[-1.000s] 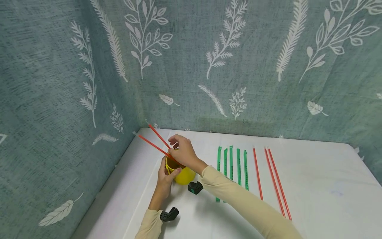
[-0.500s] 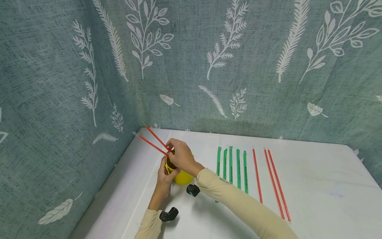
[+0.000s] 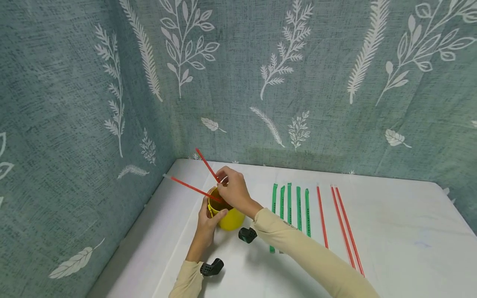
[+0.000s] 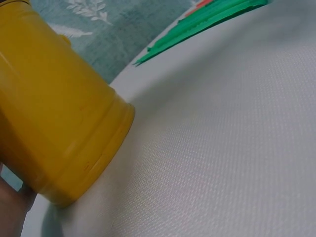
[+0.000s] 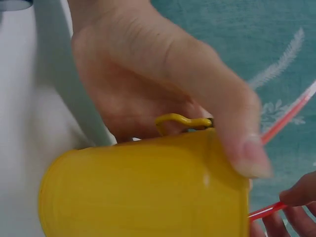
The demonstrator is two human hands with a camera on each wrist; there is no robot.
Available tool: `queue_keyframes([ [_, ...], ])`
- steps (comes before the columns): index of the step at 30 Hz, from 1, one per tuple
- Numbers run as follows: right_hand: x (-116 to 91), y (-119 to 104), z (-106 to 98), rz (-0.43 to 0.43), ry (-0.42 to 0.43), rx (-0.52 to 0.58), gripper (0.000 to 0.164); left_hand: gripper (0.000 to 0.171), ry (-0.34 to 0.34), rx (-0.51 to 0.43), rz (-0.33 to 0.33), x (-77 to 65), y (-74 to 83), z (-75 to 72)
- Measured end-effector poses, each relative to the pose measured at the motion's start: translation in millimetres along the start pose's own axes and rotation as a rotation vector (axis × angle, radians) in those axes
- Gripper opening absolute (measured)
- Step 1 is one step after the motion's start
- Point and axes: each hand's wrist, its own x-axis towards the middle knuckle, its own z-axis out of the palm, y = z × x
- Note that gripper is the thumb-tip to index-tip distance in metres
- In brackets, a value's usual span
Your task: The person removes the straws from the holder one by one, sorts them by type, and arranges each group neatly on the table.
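Observation:
A small yellow pail (image 3: pixel 232 222) stands on the white table, its mouth tilted slightly toward the left. My left hand (image 3: pixel 205 227) grips its side, the thumb over the rim, as the right wrist view also shows with that hand (image 5: pixel 163 64) above the pail (image 5: pixel 138 192). Over the mouth, my right hand (image 3: pixel 235 191) pinches a slim red straw (image 3: pixel 206 163), which rises up and to the left. A second red straw (image 3: pixel 189 186) with a clear end leans out over the left rim. Inside the pail, the lower ends are hidden by my right hand.
Several green wrapped strips (image 3: pixel 289 203) lie in a row right of the pail, partly covered by my right sleeve (image 3: pixel 298 248). Beyond them lie 3 red straws (image 3: pixel 342 221). A patterned curtain (image 3: pixel 231 82) borders the table (image 3: pixel 402 231) at the back and left.
The straw in my right hand first dipped, then swung up and to the right with that hand. The other straw has sunk to a flatter lean. My left hand keeps its grip.

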Motion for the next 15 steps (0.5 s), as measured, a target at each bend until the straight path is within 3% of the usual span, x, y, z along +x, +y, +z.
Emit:
queue_keyframes([
  [5, 0, -3, -11, -0.010, 0.056, 0.074, 0.019, 0.071, 0.012, -0.009, 0.003, -0.2, -1.0, -0.2],
  [15, -4, -14, -36, 0.005, 0.131, 0.111, 0.020, 0.073, -0.006, -0.021, -0.006, 0.7, 0.3, -0.2],
])
